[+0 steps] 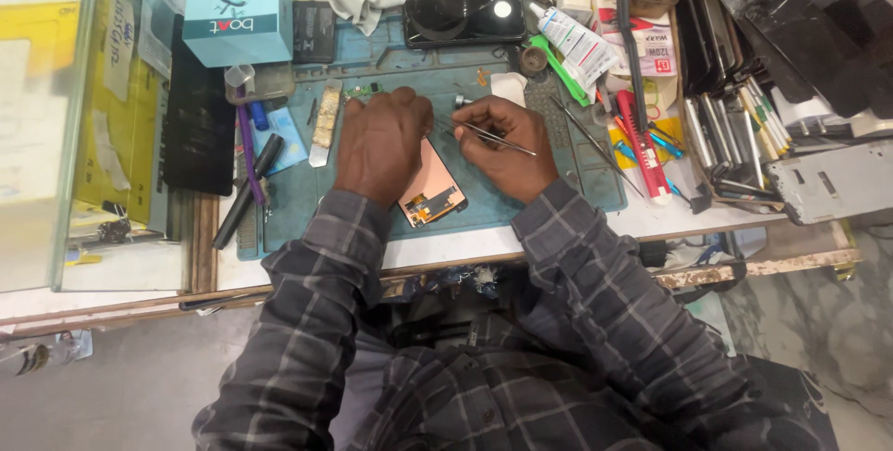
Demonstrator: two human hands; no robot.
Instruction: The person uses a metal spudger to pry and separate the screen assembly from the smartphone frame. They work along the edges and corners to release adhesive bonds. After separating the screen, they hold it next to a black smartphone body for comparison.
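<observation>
An opened phone (433, 192) with a copper-coloured inner plate lies on a teal work mat (521, 186). My left hand (381, 142) rests on the phone's upper left part with fingers curled, covering much of it. My right hand (502, 144) sits at the phone's right side and grips thin metal tweezers (493, 135), their tips pointing left toward the gap between my hands. A small green circuit part (361, 91) lies just above my left hand.
A dark phone (463, 17) lies at the mat's top. A light blue box (237, 16) stands at the left, a white tube (572, 42) and red-handled tools (642, 135) at the right. Black pens (244, 192) lie left. A glass panel (56, 116) stands at far left.
</observation>
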